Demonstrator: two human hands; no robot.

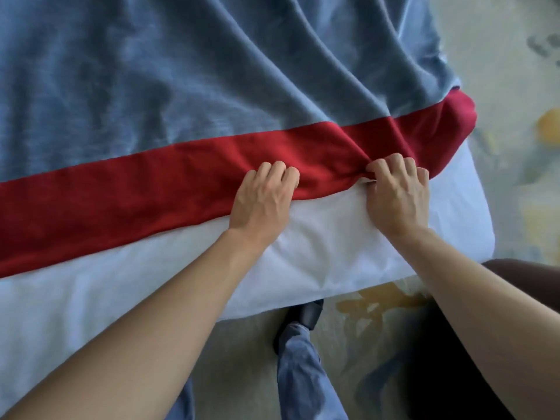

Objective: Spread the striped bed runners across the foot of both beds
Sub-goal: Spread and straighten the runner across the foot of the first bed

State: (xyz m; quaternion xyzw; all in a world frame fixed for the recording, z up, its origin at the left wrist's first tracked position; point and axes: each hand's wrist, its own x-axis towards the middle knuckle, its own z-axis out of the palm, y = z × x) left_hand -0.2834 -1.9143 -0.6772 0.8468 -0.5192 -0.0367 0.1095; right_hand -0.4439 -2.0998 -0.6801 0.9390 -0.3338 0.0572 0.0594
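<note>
The bed runner (151,86) lies across the bed: a wide grey-blue field with a red band (121,189) along its near edge. Folds run diagonally through the blue part toward the bed's right corner. White bedding (91,292) shows between the red band and the foot edge. My left hand (260,201) has its fingers curled on the near edge of the red band. My right hand (397,195) pinches the same edge a little to the right, where the cloth bunches up. The runner's right end (454,122) hangs over the bed's side.
Pale patterned carpet (515,147) runs along the right of the bed and in front of it. My leg in blue trousers with a dark shoe (306,316) stands at the foot edge. A dark brown object (521,274) sits at the lower right.
</note>
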